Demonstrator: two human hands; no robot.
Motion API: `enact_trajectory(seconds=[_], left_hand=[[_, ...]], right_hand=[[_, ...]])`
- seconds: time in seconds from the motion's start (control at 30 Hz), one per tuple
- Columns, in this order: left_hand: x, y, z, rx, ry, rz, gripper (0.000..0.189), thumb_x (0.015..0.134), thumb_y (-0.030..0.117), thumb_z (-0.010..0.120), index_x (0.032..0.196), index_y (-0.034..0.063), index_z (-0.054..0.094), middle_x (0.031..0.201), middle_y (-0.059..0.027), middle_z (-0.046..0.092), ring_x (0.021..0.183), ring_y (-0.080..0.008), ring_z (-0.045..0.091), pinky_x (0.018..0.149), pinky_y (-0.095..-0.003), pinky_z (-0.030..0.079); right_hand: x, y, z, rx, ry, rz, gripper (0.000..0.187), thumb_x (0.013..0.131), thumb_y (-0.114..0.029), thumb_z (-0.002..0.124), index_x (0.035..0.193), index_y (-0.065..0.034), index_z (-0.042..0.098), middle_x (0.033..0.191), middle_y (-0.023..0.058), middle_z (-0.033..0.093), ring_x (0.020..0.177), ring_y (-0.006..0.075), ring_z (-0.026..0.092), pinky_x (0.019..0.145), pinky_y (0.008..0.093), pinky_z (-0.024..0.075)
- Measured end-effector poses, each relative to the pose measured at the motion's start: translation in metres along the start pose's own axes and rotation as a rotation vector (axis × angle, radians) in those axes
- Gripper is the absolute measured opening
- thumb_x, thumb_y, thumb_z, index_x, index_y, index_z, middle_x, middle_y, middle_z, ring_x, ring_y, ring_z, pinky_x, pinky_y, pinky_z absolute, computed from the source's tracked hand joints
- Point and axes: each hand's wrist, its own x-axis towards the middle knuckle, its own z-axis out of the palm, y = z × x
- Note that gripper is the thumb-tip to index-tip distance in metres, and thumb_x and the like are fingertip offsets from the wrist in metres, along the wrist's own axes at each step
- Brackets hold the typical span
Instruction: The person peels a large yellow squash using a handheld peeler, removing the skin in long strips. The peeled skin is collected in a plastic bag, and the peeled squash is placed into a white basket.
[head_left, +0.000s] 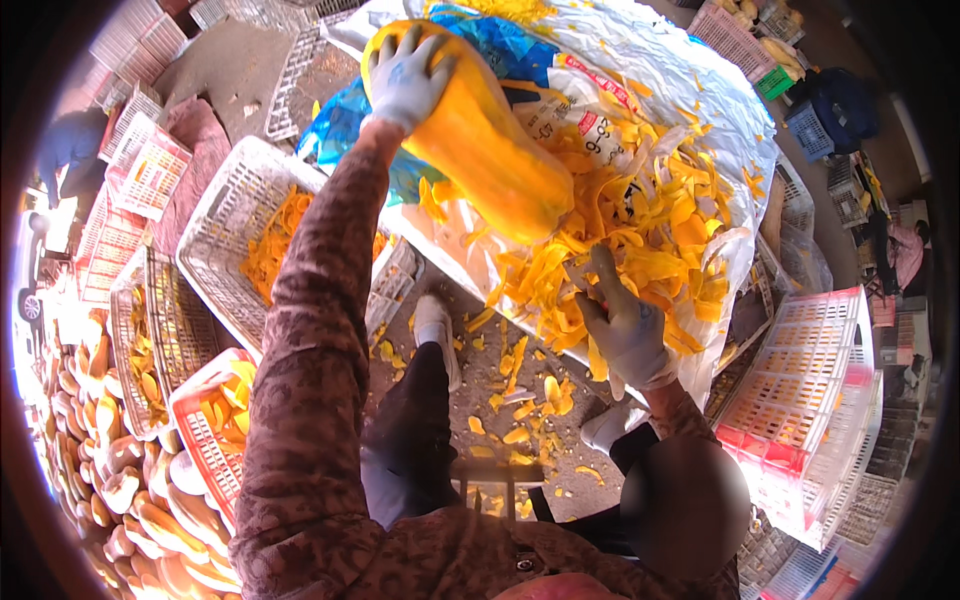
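Observation:
A large peeled orange squash (487, 142) lies slantwise over the heap of peelings. My left hand (409, 79), in a pale work glove, grips its far end with the fingers spread over the top. Below its near end is my right hand (626, 322), also gloved, with the fingers bent around a small hand tool (576, 271). It looks like a peeler; most of it is hidden by the fingers. Orange peel strips (667, 247) are piled beside the squash on a white plastic sheet (720, 97).
A grey crate (217, 225) with orange shreds stands at left, near a red crate (202, 405) of cut pieces. Many whole squashes (150, 517) lie at lower left. Stacked crates (802, 375) rise at right. Peel scraps (517, 435) litter the floor between my feet.

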Motion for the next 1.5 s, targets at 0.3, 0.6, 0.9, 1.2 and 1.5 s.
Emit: enact_trajectory(seconds=[0.3, 0.6, 0.9, 1.2, 1.5], left_hand=[[-0.019, -0.001, -0.014, -0.081, 0.007, -0.025, 0.046, 0.098, 0.039, 0.060, 0.140, 0.0210, 0.061, 0.153, -0.0159, 0.051, 0.139, -0.0482, 0.042, 0.117, -0.0602, 0.029], [-0.009, 0.008, -0.014, -0.105, -0.040, -0.012, 0.044, 0.099, 0.034, 0.058, 0.139, 0.0162, 0.061, 0.152, -0.0174, 0.052, 0.139, -0.0491, 0.043, 0.118, -0.0577, 0.030], [-0.004, 0.011, -0.009, -0.092, -0.033, 0.015, 0.043, 0.100, 0.034, 0.059, 0.139, 0.0150, 0.061, 0.150, -0.0169, 0.053, 0.139, -0.0468, 0.044, 0.118, -0.0561, 0.032], [-0.012, 0.000, -0.014, -0.054, -0.054, -0.004, 0.045, 0.099, 0.039, 0.059, 0.139, 0.0189, 0.061, 0.151, -0.0147, 0.053, 0.140, -0.0462, 0.043, 0.119, -0.0565, 0.031], [-0.006, 0.008, -0.002, -0.076, -0.028, -0.004, 0.045, 0.098, 0.040, 0.060, 0.139, 0.0196, 0.062, 0.151, -0.0147, 0.054, 0.139, -0.0459, 0.044, 0.118, -0.0569, 0.032]], right_hand=[[0.169, 0.071, 0.031, 0.784, -0.163, 0.121, 0.084, 0.094, -0.024, 0.076, 0.163, -0.0064, 0.031, 0.149, 0.0115, 0.056, 0.114, 0.0129, 0.065, 0.094, 0.0268, 0.0546], [0.329, 0.036, 0.077, 0.914, -0.377, 0.177, 0.061, 0.096, -0.026, 0.073, 0.151, -0.0089, 0.054, 0.144, 0.0118, 0.063, 0.124, 0.0171, 0.062, 0.101, 0.0294, 0.0484], [0.305, 0.055, 0.099, 0.342, -0.181, -0.178, 0.055, 0.103, -0.053, 0.052, 0.149, -0.0226, 0.056, 0.119, 0.0215, 0.072, 0.102, 0.0401, 0.071, 0.090, 0.0443, 0.0559], [0.211, 0.070, 0.025, 0.268, -0.686, -0.092, 0.048, 0.105, -0.039, 0.055, 0.148, -0.0184, 0.055, 0.110, 0.0198, 0.075, 0.093, 0.0321, 0.074, 0.086, 0.0396, 0.0578], [0.121, 0.147, -0.011, 0.247, -0.427, 0.093, 0.058, 0.104, -0.038, 0.056, 0.154, -0.0098, 0.046, 0.093, 0.0164, 0.076, 0.080, 0.0267, 0.075, 0.070, 0.0404, 0.0586]])
